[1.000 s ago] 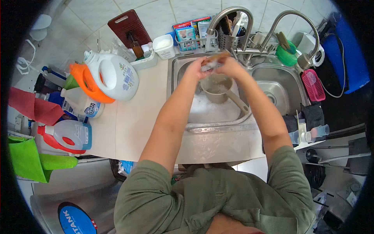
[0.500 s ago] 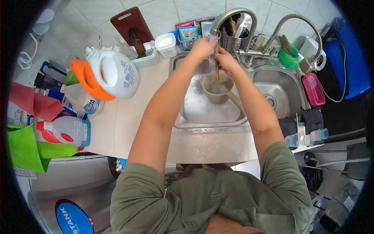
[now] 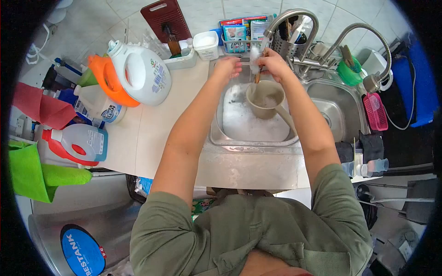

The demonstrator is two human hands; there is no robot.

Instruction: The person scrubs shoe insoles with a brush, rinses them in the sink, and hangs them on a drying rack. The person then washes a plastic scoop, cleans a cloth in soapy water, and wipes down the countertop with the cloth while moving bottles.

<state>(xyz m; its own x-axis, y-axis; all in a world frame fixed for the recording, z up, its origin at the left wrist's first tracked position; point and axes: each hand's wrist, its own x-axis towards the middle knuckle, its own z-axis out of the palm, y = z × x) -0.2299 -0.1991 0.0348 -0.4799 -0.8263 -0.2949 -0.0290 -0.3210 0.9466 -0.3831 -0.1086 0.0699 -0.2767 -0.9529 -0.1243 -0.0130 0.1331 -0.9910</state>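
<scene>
Under the running curved faucet (image 3: pixel 299 20), my right hand (image 3: pixel 275 66) is closed around a slim brown-handled utensil (image 3: pixel 257 78). Its upper end is hidden in white water or foam, so I cannot tell its kind. My left hand (image 3: pixel 226 68) is apart from it to the left, fingers loosely curled with nothing in them. Below both hands a beige water dipper (image 3: pixel 261 112) sits in the left sink basin (image 3: pixel 251 143), amid white suds, its handle pointing toward the lower right. Cloudy water shows inside the dipper.
Detergent jugs (image 3: pixel 149 76) crowd the left counter. Along the back wall stand a white tub (image 3: pixel 206 46), a rack of packets (image 3: pixel 235 39) and a metal utensil holder (image 3: pixel 285 46). A second basin (image 3: pixel 338 115), a flexible faucet (image 3: pixel 386 46) and a pink basket (image 3: pixel 377 115) are on the right.
My left hand has let go of the utensil and moved left, away from my right hand. The utensil's brown handle hung lower over the dipper before. The camera view has shifted slightly.
</scene>
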